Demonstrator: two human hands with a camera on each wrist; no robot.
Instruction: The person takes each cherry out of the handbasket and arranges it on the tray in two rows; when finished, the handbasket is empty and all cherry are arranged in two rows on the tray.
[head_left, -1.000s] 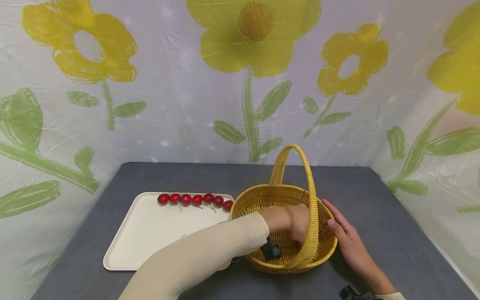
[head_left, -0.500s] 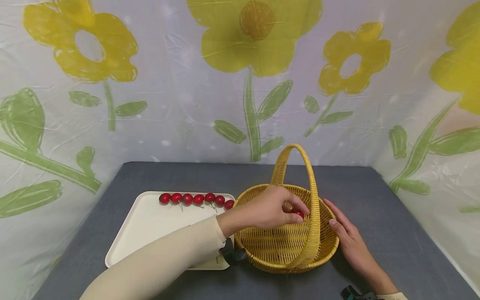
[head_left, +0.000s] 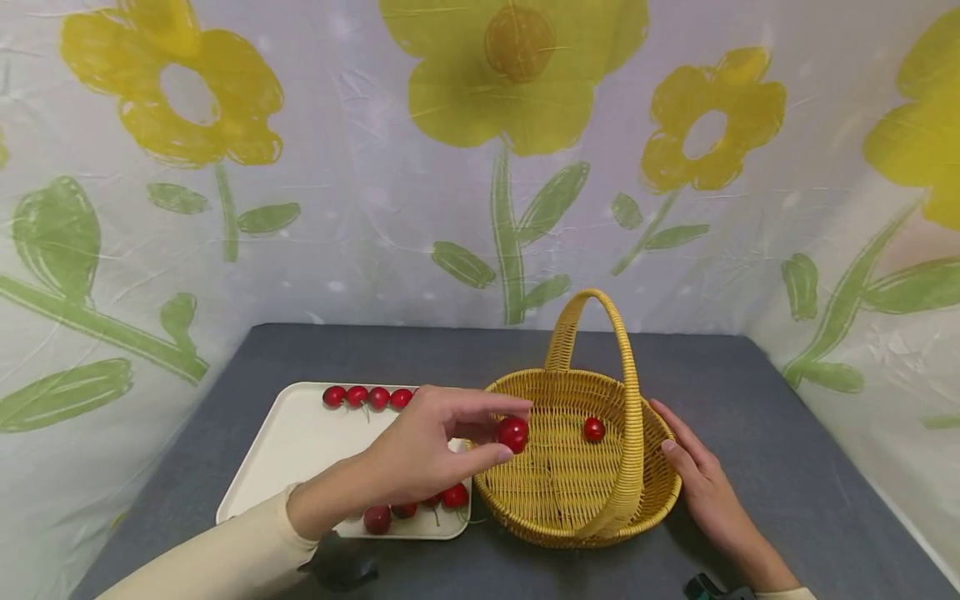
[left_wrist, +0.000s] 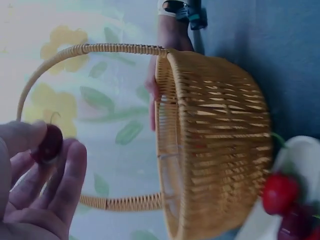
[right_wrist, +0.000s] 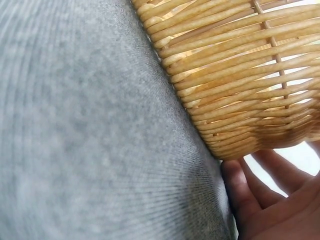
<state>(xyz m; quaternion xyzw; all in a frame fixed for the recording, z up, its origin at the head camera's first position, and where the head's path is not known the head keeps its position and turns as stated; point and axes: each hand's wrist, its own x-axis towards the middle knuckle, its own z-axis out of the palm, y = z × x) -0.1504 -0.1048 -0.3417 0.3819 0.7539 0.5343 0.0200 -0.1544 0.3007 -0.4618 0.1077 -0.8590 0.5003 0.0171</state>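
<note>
My left hand [head_left: 427, 442] pinches a red cherry [head_left: 513, 434] between thumb and fingers, over the tray's right side beside the basket's left rim. In the left wrist view the cherry [left_wrist: 49, 144] shows a thin stem. The yellow wicker basket [head_left: 558, 492], with a tall arched handle, stands upright on the table. Another cherry [head_left: 594, 430] lies inside it. With fairly straight fingers, my right hand [head_left: 705, 492] rests against the basket's right outer side; the right wrist view has its fingers [right_wrist: 239, 187] beside the woven wall.
A white tray [head_left: 281, 454] lies left of the basket. Along its back edge runs a row of cherries [head_left: 367, 398], partly hidden by my left hand. Several more cherries [head_left: 377, 520] lie near its front right. The table [head_left: 420, 350] is grey, before a flower-printed curtain [head_left: 337, 208].
My left hand has risen out of the basket and moved left with a cherry. The cherry left inside the basket and the tray's front cherries are now visible. My right hand stays put.
</note>
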